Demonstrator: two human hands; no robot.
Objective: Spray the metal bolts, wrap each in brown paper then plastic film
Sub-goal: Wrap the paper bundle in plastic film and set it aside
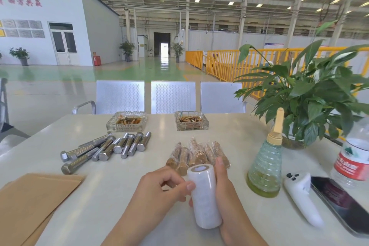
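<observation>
Table [229, 136]: pale top, carrying all items below.
Potted plant [311, 94]: far right, broad green leaves.
Brown paper [30, 201]: flat stack at the near left edge.
Metal bolts [105, 149]: loose bare heap, left of centre, beyond the paper.
Wrapped bolts [196, 153]: small cluster in brown paper under clear film, centre, just beyond the hands.
Roll of plastic film [203, 193]: white, tilted, held above the near centre of the table.
Right hand [227, 191]: grip curled around the roll's right side.
Left hand [159, 187]: grip curled, thumb and fingertips pinching at the roll's left side.
Spray bottle [266, 166]: clear, yellowish liquid, upright, right of the hands.
Water bottle [354, 154]: red label, right edge.
Phone [341, 201] and white handheld device [301, 195]: side by side, near right.
Two glass ashtrays [126, 121]: far side.
</observation>
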